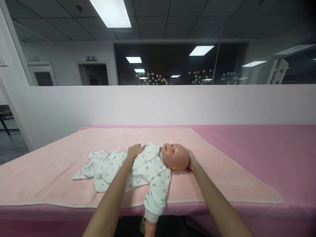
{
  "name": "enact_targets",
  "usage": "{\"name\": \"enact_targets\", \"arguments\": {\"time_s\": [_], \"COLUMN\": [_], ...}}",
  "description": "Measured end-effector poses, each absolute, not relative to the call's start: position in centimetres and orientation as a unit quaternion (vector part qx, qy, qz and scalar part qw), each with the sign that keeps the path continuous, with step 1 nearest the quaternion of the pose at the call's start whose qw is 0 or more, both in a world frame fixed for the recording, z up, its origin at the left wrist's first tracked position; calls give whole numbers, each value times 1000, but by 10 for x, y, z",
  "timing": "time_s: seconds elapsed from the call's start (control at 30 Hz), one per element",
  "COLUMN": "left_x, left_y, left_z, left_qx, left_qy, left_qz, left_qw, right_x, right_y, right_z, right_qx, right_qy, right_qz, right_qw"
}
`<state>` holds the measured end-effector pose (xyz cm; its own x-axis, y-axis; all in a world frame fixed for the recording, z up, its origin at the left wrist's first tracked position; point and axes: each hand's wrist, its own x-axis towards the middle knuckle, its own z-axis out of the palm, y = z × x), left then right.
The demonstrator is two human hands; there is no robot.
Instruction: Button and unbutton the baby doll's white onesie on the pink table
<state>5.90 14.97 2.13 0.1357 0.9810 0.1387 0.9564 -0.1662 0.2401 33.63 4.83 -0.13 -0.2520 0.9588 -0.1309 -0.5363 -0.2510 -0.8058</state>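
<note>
A baby doll (176,156) lies on its back with its head to the right, dressed in a white printed outfit (145,169). My left hand (136,150) rests on the doll's clothed middle, its fingers laid out toward the far side and partly hidden. Against the crown of the doll's head, my right hand (192,160) cups it from the right, with most fingers behind and under it. The doll's near sleeve (157,194) hangs over the table's front edge, a bare forearm showing below. Its trouser legs (87,169) lie flat to the left.
Beneath the doll is a peach blanket (61,164) with a pale border, spread over a pink table cover (259,148). A white low wall (172,105) with glass above stands behind. At far left, part of a dark chair (5,117) shows.
</note>
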Motion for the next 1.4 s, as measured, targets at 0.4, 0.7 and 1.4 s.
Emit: {"name": "enact_targets", "arguments": {"time_s": [0.4, 0.7, 1.4], "left_x": [59, 60, 59], "left_y": [149, 147, 147], "left_z": [22, 22, 22], "left_qx": [752, 750, 750], "left_qy": [645, 647, 647], "left_qz": [132, 130, 133], "left_qw": [45, 43, 41], "right_x": [335, 337, 339], "right_y": [45, 48, 50], "right_z": [1, 1, -3], "right_qx": [-308, -321, -322], "right_qy": [-322, -312, -310], "right_qz": [731, 692, 688], "right_qw": [517, 566, 572]}}
